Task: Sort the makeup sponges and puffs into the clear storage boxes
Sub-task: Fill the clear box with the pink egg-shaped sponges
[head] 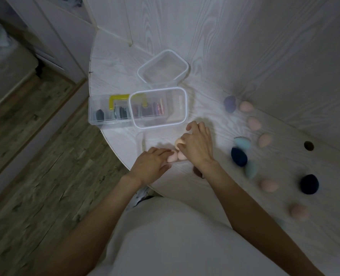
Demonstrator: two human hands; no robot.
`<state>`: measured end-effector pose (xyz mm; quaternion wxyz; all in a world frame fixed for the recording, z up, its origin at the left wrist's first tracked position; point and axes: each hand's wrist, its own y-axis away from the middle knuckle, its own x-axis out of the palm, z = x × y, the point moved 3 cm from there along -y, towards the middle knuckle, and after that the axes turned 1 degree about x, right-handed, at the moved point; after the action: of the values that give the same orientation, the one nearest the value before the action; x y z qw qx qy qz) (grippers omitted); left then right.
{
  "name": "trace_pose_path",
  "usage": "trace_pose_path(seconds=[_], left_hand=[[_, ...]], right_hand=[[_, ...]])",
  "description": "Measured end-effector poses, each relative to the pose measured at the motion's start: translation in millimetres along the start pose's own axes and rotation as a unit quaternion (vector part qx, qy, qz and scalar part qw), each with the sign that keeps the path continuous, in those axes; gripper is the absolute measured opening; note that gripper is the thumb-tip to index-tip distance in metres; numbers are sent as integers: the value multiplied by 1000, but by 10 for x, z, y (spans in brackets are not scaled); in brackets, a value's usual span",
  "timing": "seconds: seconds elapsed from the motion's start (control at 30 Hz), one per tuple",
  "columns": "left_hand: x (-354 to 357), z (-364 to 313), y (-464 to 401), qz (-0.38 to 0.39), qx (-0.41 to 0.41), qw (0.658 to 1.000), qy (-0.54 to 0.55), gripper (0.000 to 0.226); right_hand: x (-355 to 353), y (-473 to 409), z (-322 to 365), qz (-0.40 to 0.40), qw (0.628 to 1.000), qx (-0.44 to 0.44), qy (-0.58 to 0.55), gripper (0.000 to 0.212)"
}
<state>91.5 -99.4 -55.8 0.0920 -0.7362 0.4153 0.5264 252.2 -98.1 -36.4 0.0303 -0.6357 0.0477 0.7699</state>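
Note:
My right hand pinches a peach sponge just in front of the nearer clear box. My left hand holds a pale pink sponge, and another peach sponge lies touching it. A second clear box stands farther back. Loose on the table to the right are a purple sponge, several pink sponges, a light blue sponge and two navy sponges.
A clear organiser with a yellow handle holding small dark items sits at the table's left edge, partly under the nearer box. The white table has a round hole at the right. Wood floor lies to the left.

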Motion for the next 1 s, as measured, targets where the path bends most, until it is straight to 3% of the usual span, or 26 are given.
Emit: trace_pose_path(seconds=[0.17, 0.37, 0.5, 0.63, 0.8, 0.93, 1.0], left_hand=[[15, 4, 21, -21, 1, 1000, 15, 47], [19, -25, 25, -18, 2, 1000, 9, 45], [37, -55, 22, -23, 3, 1000, -10, 44], [48, -151, -71, -30, 15, 999, -16, 42], [39, -246, -147, -24, 17, 999, -23, 40], [10, -279, -182, -9, 6, 999, -37, 44], [-8, -314, -204, -2, 6, 999, -40, 44]], right_hand=[[58, 7, -10, 3, 1000, 28, -9, 27], [-3, 41, -30, 16, 986, 44, -162, 31], [-258, 251, -382, -98, 972, 37, -212, 25], [-244, 510, -1104, -157, 954, 147, -210, 22], [-104, 601, -1839, -90, 956, 276, -50, 37], [-15, 576, -2040, -17, 952, 290, -93, 34], [-59, 592, -2048, -34, 947, 292, -130, 34]])
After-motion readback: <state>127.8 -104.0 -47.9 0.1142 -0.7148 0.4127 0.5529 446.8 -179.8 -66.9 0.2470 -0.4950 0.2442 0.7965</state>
